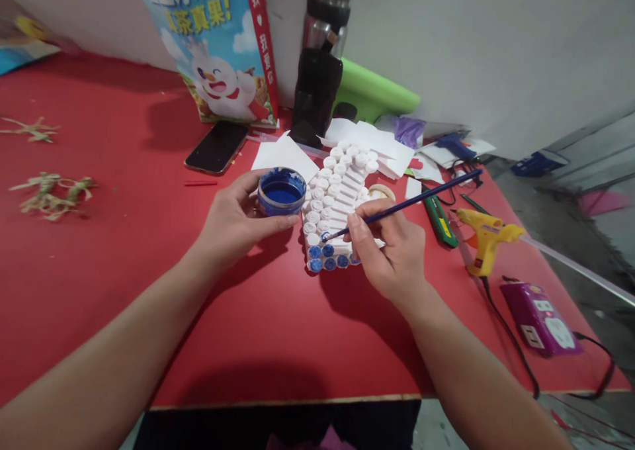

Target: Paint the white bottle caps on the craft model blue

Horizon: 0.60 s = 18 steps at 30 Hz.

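My left hand (238, 218) is closed round a small round jar (282, 192) of blue paint, held upright beside the white craft piece. Between the fingers of my right hand (389, 245) is a thin blue paintbrush (421, 197), its tip touching a roll near the lower left of the piece. The white craft piece (327, 202) is made of many small paper rolls with a stepped strip down its middle. Several rolls (328, 263) along its near edge are blue; those behind are white. My right hand hides its lower right part.
A phone (217, 147), a printed bag (223, 59) and a black-and-clear bottle (317, 86) stand or lie behind. Right: green cutter (439, 220), yellow glue gun (486, 235), purple box (540, 319) with cables. Dry straw pieces (57, 195) lie left on the red table (124, 238).
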Available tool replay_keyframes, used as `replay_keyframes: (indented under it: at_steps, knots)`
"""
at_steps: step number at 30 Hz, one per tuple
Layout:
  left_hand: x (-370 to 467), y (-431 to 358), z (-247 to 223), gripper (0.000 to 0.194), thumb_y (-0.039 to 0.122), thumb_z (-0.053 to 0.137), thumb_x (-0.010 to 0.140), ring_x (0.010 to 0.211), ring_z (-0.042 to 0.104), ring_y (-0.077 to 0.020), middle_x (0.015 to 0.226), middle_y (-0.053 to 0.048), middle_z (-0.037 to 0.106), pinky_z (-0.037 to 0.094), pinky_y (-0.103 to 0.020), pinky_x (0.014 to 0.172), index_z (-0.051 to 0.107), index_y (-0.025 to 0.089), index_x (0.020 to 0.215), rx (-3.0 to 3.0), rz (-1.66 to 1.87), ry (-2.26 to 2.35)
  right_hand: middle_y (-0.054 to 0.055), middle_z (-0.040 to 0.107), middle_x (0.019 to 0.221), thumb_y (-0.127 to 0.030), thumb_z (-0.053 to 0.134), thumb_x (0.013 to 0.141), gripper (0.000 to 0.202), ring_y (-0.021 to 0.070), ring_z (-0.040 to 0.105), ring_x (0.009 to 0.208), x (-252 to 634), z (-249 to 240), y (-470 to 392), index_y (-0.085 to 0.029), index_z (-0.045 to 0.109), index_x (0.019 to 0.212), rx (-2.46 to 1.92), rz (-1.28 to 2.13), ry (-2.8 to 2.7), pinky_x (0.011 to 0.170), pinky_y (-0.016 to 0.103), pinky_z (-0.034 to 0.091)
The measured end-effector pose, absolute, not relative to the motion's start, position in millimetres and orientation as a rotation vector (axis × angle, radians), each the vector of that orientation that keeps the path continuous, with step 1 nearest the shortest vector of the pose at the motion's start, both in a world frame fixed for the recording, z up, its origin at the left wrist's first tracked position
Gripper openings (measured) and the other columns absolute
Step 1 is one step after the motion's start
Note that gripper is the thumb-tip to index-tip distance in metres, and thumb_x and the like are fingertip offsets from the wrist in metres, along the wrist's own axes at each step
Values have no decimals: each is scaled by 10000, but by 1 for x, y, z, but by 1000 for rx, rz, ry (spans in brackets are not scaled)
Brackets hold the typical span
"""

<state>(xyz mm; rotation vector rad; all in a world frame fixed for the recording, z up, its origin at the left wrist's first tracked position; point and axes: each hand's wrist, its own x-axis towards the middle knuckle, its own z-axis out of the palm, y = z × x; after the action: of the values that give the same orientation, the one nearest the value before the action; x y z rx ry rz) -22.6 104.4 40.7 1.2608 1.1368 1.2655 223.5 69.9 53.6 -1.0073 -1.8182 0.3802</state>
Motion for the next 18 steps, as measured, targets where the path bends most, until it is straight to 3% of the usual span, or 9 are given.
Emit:
replay_keyframes:
  at_steps: [18]
  knots:
    - [-23,103,40,720,402,1168,617,1299,825,-377,1290,-88,881,669,-503,1182,817,249,1227,1269,1280,1139,-92,615,630,-266,668,1113,141,109,592,444,230,53,74,-272,605,987,-1053,386,-1781,466,269,424]
